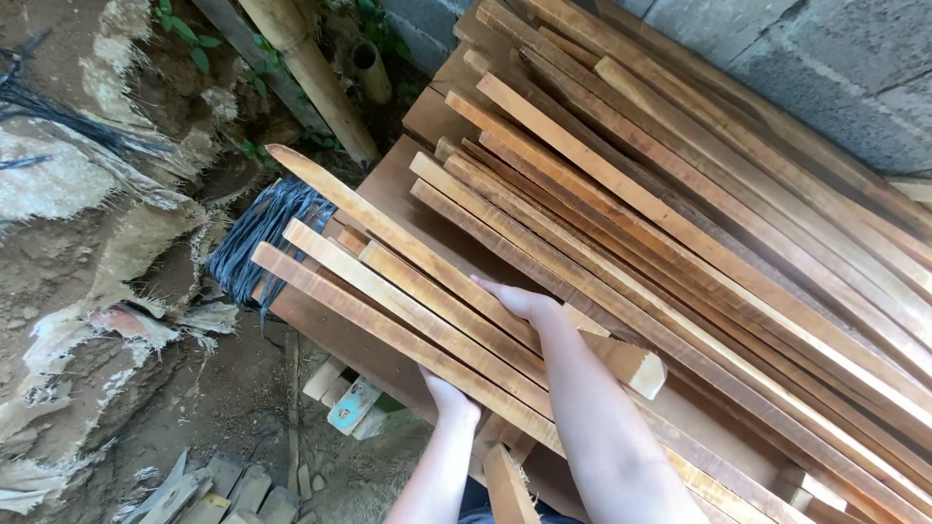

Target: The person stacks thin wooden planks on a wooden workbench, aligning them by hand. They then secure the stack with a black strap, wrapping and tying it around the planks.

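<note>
A bundle of long thin wooden slats (388,281) lies across a brown board (340,340), slanting from upper left to lower right. My right hand (519,301) rests on top of this bundle, fingers curled over a slat. My left hand (449,396) grips the bundle from below at its near edge. A much larger stack of the same slats (680,194) lies to the right.
A grey block wall (825,68) stands behind the stack. Bamboo poles (311,68) lean at the top left. A dark coil of cord (262,233) sits by the board's left end. Torn sacking (116,252) covers the dirt ground; wood offcuts (349,398) lie below.
</note>
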